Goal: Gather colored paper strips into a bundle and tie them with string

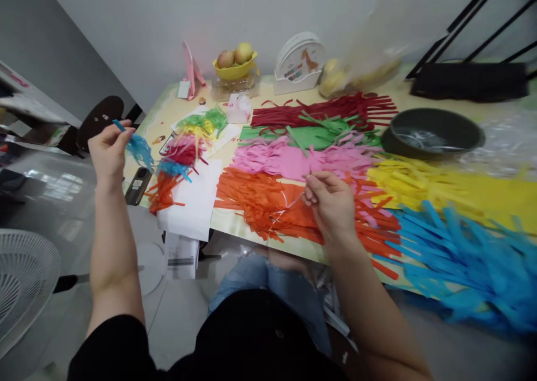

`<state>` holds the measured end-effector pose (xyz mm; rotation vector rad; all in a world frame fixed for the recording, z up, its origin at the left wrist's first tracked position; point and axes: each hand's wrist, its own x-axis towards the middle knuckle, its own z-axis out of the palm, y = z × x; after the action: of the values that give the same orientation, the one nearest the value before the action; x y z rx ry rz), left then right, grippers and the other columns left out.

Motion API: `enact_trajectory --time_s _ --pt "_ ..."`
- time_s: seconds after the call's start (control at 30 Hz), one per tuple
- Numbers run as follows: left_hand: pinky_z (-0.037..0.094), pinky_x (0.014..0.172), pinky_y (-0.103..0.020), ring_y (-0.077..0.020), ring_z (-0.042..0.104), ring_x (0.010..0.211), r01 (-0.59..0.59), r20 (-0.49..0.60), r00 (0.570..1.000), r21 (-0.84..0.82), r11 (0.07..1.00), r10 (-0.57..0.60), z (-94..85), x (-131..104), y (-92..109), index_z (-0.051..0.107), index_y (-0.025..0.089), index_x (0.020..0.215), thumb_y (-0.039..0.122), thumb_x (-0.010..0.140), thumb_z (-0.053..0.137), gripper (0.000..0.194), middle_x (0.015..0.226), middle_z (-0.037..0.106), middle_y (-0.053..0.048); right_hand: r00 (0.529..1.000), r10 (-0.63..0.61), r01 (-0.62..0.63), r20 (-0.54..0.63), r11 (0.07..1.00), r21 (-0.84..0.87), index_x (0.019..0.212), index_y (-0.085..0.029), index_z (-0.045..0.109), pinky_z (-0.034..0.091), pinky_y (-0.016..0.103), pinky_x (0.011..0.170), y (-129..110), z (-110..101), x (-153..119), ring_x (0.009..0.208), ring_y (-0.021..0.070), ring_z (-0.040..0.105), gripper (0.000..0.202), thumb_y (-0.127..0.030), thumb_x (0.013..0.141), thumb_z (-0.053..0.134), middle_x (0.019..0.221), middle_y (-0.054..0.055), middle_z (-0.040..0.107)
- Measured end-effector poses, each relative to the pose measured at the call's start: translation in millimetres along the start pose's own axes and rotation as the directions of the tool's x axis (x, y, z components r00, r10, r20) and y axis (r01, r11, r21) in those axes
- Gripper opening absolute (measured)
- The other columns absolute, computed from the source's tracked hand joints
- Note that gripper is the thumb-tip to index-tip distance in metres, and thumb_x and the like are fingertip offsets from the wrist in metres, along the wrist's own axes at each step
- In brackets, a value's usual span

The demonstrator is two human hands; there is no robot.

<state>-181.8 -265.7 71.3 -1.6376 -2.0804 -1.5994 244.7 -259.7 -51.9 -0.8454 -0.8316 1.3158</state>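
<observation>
My left hand (109,149) is raised over the table's left edge, its fingers pinched on a blue paper strip (140,150) that hangs crinkled to the right of the fist. Below and beside it sits a pile of curled paper strips (188,146) in green, yellow, pink, red, blue and orange. My right hand (329,202) is above the orange fringed paper (251,196), thumb and forefinger closed on a thin white string (289,203). The string trails down to the left across the orange fringe. Behind lies pink fringed paper (272,156).
Green (314,137), dark red (302,112), yellow (461,191) and blue fringed paper (470,263) spread across the table. A dark bowl (434,135) stands at right. A phone (138,186), white paper (201,196) and a fan (25,286) are left; a fruit basket (235,70) stands behind.
</observation>
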Motion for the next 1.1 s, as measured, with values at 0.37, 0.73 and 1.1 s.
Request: enact_trajectory --time_s 0.37,0.73,1.1 --pt "0.049 0.061 -0.025 -0.0155 0.061 0.063 0.292 0.671 0.737 -0.425 0.857 0.082 150.6 -130 129 0.071 0.015 0.064 0.044 0.076 0.073 0.031 0.067 0.071 -0.005 0.927 -0.077 0.151 0.368 0.973 -0.176 0.096 -0.016 0.065 0.033 0.019 0.043 -25 51 23 0.042 0.0054 0.041 0.043 -0.055 0.078 0.073 0.049 -0.01 0.049" --pt "0.045 0.049 -0.021 -0.0102 0.057 0.052 0.717 0.81 0.583 -0.474 0.511 -0.066 174.7 -147 123 0.075 0.015 0.073 0.053 0.059 0.089 0.044 0.065 0.067 -0.003 0.922 -0.086 0.153 0.377 0.977 -0.15 0.086 -0.017 0.064 0.029 0.021 0.043 -23 36 37 0.043 0.0054 0.037 0.045 -0.059 0.074 0.075 0.05 -0.009 0.045" --pt "0.055 0.073 -0.025 -0.0146 0.07 0.073 0.286 0.397 0.917 -0.58 0.763 -0.042 174.6 -160 126 0.079 0.018 0.092 0.036 0.08 0.077 0.022 0.079 0.076 -0.003 0.933 -0.174 0.309 0.314 0.833 -0.458 0.085 -0.014 0.071 0.03 0.023 0.051 -30 36 3 0.05 0.0067 0.039 0.02 -0.031 0.088 0.062 0.057 -0.005 0.051"
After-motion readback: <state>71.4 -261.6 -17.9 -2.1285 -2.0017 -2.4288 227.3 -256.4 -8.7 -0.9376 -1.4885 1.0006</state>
